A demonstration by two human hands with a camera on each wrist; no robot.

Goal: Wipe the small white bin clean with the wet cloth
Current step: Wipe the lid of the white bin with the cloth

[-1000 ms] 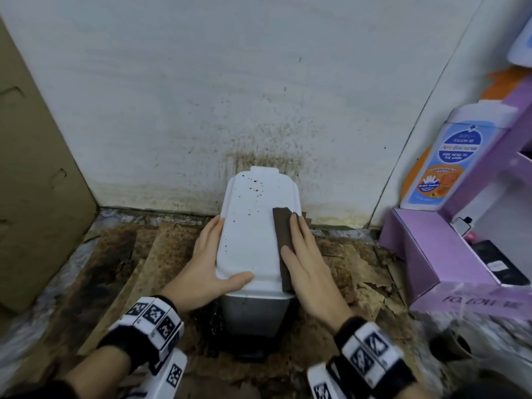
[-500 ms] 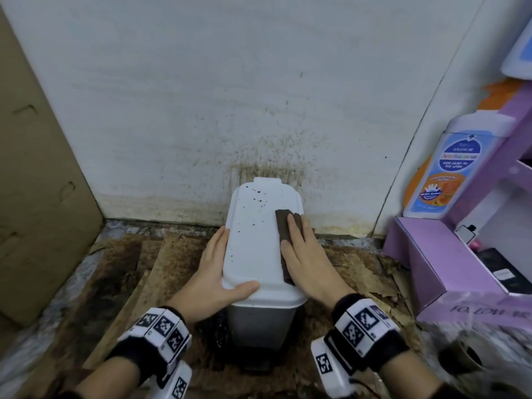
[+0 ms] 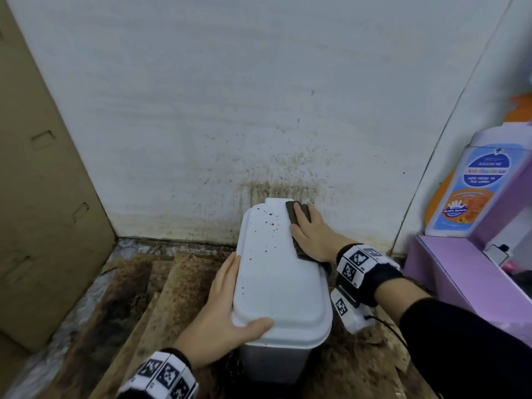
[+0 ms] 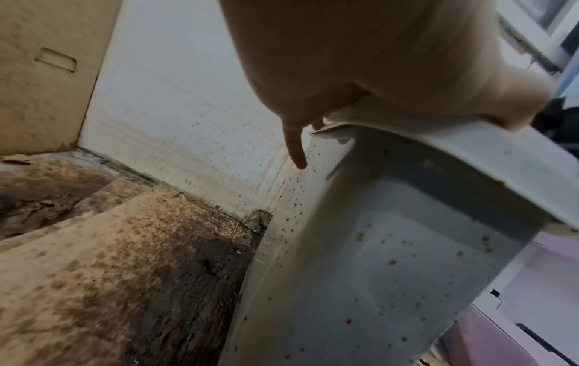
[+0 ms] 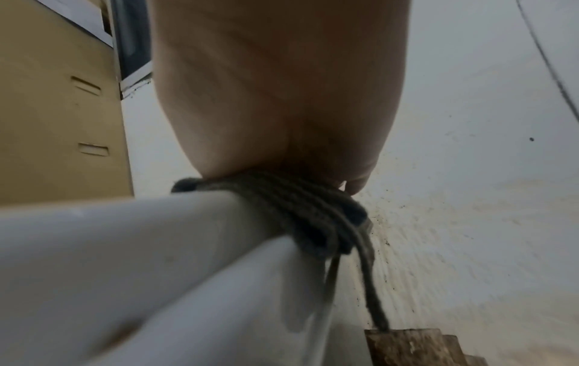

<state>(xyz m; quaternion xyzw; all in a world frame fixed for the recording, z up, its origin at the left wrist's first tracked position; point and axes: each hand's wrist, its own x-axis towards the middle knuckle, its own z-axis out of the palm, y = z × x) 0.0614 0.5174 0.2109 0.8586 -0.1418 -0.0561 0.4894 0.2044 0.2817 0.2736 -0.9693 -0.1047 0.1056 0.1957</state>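
The small white bin (image 3: 276, 272) stands on the floor against the wall, its lid closed and speckled with dark red and brown spots toward the far left. My left hand (image 3: 227, 306) holds the lid's near left corner, thumb on top and fingers along the left side. My right hand (image 3: 311, 234) presses a dark brown cloth (image 3: 293, 217) flat onto the lid's far right corner. The left wrist view shows the spotted bin (image 4: 391, 260) side under the left hand (image 4: 376, 62). In the right wrist view the folded cloth (image 5: 313, 213) hangs over the lid edge.
The white wall (image 3: 273, 125) right behind the bin is spattered brown. A cardboard box (image 3: 37, 197) stands at left. A purple box (image 3: 460, 277) and a wash bottle (image 3: 475, 185) stand at right. Stained cardboard (image 3: 138, 312) covers the floor.
My right hand slid the cloth along the lid's right side away from me, to the far corner. The left hand kept its hold on the near left corner.
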